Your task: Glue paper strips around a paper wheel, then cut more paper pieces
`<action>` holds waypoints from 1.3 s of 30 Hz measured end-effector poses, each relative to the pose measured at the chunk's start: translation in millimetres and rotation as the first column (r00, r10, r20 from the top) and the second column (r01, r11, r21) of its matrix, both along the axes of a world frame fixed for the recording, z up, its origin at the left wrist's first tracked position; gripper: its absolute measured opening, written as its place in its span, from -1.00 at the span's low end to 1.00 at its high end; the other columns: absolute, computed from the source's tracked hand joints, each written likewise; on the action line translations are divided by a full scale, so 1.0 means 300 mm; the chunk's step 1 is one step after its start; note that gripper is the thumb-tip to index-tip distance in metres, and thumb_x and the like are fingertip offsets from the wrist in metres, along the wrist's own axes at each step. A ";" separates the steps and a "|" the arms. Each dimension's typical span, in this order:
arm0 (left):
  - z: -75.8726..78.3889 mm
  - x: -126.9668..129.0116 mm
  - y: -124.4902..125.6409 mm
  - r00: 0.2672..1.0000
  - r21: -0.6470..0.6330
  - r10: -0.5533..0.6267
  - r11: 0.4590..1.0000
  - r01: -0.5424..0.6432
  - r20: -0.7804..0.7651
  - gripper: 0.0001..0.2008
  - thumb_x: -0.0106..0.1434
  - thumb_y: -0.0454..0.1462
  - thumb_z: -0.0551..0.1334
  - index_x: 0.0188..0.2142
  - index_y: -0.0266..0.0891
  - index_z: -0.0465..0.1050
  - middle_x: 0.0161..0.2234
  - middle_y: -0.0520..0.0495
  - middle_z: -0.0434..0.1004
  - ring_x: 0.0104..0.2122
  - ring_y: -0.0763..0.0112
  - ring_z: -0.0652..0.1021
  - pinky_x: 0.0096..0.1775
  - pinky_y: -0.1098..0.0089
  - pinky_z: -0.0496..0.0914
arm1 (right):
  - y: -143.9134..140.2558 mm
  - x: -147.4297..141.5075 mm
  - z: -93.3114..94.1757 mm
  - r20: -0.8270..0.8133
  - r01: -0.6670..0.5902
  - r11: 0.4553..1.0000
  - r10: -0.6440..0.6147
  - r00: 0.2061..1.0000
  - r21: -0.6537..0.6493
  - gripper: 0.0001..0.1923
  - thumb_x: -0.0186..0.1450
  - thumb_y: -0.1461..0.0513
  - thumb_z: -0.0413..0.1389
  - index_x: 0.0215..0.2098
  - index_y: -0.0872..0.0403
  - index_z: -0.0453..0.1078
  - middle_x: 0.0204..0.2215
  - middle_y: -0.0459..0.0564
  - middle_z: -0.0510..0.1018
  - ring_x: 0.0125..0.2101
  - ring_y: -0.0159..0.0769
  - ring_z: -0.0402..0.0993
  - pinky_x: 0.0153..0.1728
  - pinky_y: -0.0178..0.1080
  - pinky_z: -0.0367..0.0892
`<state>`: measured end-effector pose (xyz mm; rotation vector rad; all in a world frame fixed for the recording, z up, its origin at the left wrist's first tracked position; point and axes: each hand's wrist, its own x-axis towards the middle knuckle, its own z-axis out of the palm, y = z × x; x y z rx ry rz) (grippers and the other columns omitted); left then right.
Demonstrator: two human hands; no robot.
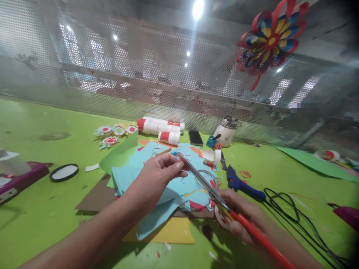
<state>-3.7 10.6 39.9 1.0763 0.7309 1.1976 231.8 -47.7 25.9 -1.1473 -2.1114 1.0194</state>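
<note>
Above a heap of light blue paper [126, 181], my left hand [161, 170] is closed in a pinch. What sits between its fingertips is too small to make out. My right hand [238, 213] grips scissors [206, 183] with long metal blades and red handles. The blade tips reach the fingertips of my left hand. A red-and-white paper piece [221, 217] shows beside my right hand, partly hidden. Under the blue paper lie a brown sheet [94, 198] and a yellow sheet [174, 229].
A blue glue gun [245, 185] with a black cable [294, 216] lies at right. Behind are paper cups [169, 138], a phone [195, 138], a kettle-like jug [226, 131] and small paper turtles [109, 141]. A purple power strip [30, 175] is at left.
</note>
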 end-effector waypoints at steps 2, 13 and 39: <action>-0.001 0.001 0.002 1.000 -0.001 0.004 1.000 -0.004 -0.001 -0.85 0.07 -0.24 0.35 -0.46 -0.29 0.46 -0.31 -0.12 0.57 -0.31 0.36 0.53 -0.17 0.32 0.38 | 0.003 -0.002 -0.005 -0.026 -0.019 1.000 0.019 0.999 -0.004 -0.64 0.31 -0.11 -0.03 -0.15 -0.06 0.31 -0.42 -0.06 0.35 -0.47 -0.30 0.26 -0.46 -0.25 0.25; 0.002 -0.002 -0.001 1.000 0.007 -0.005 1.000 0.005 0.002 -0.85 0.09 -0.25 0.34 -0.46 -0.30 0.44 -0.29 -0.14 0.56 -0.31 0.37 0.52 -0.19 0.34 0.38 | -0.015 -0.035 0.022 -0.086 -0.012 1.000 0.010 0.996 -0.022 -0.59 0.31 -0.13 -0.03 -0.06 -0.08 0.29 -0.40 -0.09 0.38 -0.44 -0.30 0.26 -0.41 -0.26 0.23; 0.001 -0.001 -0.005 0.998 0.017 0.006 1.000 -0.005 -0.067 -0.86 0.15 -0.27 0.29 -0.46 -0.31 0.41 -0.34 -0.11 0.55 -0.34 0.42 0.51 -0.22 0.36 0.38 | -0.020 -0.037 0.012 -0.010 0.031 0.994 -0.030 0.999 0.104 -0.57 0.35 -0.12 -0.11 -0.09 -0.03 0.33 -0.36 -0.05 0.45 -0.39 -0.30 0.34 -0.39 -0.30 0.27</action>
